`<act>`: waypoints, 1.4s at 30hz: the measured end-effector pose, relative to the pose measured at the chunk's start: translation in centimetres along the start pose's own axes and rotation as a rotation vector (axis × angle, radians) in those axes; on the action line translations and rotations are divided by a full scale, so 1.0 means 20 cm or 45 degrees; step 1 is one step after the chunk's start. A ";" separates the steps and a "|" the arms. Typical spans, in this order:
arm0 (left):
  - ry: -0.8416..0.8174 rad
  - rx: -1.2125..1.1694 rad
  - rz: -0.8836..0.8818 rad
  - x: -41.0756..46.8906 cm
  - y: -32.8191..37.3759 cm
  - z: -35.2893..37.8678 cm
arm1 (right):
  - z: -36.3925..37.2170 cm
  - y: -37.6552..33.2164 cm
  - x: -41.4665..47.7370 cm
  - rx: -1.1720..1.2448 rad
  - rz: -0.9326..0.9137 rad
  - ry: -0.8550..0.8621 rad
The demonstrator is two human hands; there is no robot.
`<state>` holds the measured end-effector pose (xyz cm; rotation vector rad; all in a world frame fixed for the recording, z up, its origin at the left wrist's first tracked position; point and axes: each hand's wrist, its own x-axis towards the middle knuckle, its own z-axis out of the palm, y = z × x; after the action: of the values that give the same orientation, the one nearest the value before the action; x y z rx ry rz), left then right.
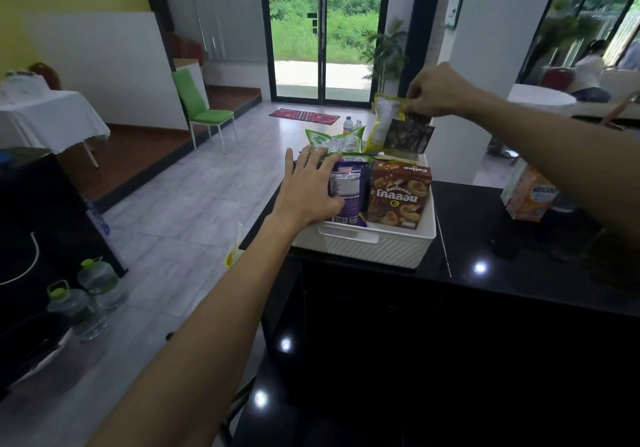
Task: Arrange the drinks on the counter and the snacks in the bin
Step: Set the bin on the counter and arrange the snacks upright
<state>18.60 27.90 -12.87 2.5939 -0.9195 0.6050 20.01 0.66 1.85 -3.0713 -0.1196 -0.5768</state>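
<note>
Far left, around 8 o'clock in the shot, two clear water jugs with green caps sit on the tiled floor beside a black cabinet. Up at 10 o'clock there's a table with a white cloth. A green chair is a bit further in toward the glass door at 12.

The left hand comes in from the bottom and lies flat on a purple snack bag. Its fingers are straight and spread, not curled round anything, just resting on the bag. The bag stands in the left half of the white bin, which sits on the left end of the black counter, pretty much dead centre. At the bin's 11 o'clock a green bag pokes up behind the purple one. Just beside the purple bag, in the bin's right half, a brown Collon box stands upright.

At the bin's 1 o'clock corner a yellow bag sticks up tall. Right next to it a dark packet hangs with its lower end at the bin's far rim. The right hand is above it, fingers and thumb pinching the packet's top edge. I can't tell if the yellow bag's top is caught in the same pinch, since the two touch there.

At 3 o'clock from the bin, well apart, an orange drink carton stands on the counter, partly hidden behind the right forearm.
</note>
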 end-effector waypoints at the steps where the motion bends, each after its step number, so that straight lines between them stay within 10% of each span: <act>1: -0.001 -0.001 0.001 0.00 0.00 0.00 | 0.02 -0.01 -0.01 0.032 0.027 -0.015; 19: -0.014 -0.020 0.012 0.01 0.00 0.00 | 0.24 -0.04 -0.07 0.002 0.159 -0.201; 42: -0.354 0.209 0.168 0.09 -0.04 -0.09 | 0.18 -0.21 -0.55 -0.025 -0.228 -0.283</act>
<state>19.98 28.33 -10.54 2.8312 -1.1801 0.3707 10.80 4.19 -5.55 -3.1541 -0.3971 -0.2389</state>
